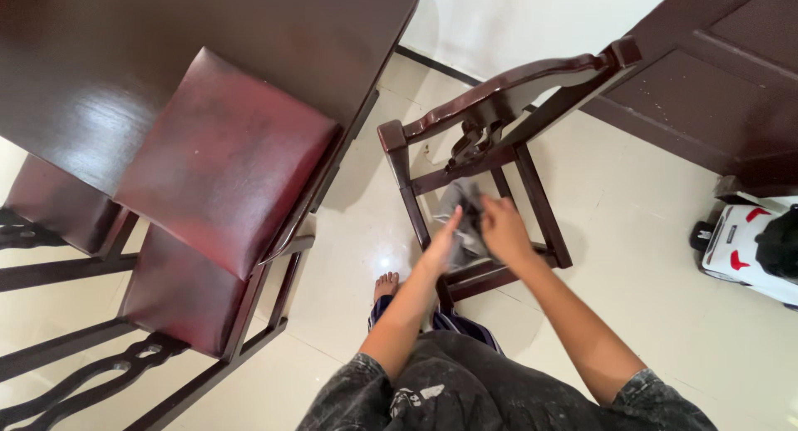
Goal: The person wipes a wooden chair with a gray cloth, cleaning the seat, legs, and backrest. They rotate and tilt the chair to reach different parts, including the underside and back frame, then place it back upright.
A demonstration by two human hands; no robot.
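Fingers [486, 208] of both hands bunched on a grey cloth [467, 219] over the seatless chair frame [499, 161] at one o'clock, seemingly soft, light, limp, best gripped by a gathered fold.

Wearer's clothing — head view, looking down

Dark charcoal T-shirt [490, 385] with a mottled, acid-washed grey speckle and short sleeves ending above the elbows; a small white printed mark on the chest. Forearms bare, left hand [442, 241] and right hand [504, 229] ungloved, no watch or rings visible. Striped trousers [449, 321] — dark blue with pale lines. One bare foot [385, 285] on the tiles.
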